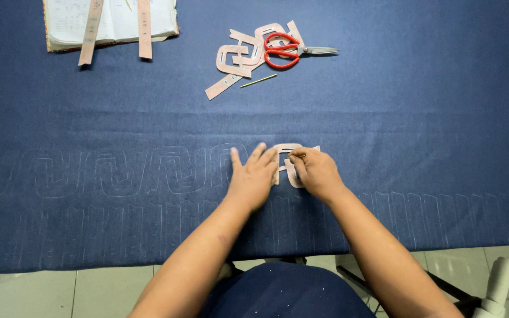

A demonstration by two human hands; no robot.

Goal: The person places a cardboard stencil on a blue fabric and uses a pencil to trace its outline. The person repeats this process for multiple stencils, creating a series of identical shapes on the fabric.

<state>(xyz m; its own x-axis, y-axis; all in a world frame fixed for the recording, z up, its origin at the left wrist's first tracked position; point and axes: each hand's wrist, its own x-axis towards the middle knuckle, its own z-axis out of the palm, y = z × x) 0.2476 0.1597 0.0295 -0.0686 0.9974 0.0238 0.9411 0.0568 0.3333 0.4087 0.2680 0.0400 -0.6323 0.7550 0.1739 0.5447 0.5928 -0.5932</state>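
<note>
Right, head view: left hand [253,176] lies flat, fingers spread, pinning a pinkish card template [288,158] onto the dark blue cloth [384,118] on the bench. Right hand [315,172] has its grip pinched on a small marking tool – too small to identify – at the template's edge. A row of chalked outlines [113,172] runs leftward. Looks like tracing is the step in hand; the template must stay put. Spare templates [240,58], red scissors [287,50] and an open notebook [110,20] lie well away.
</note>
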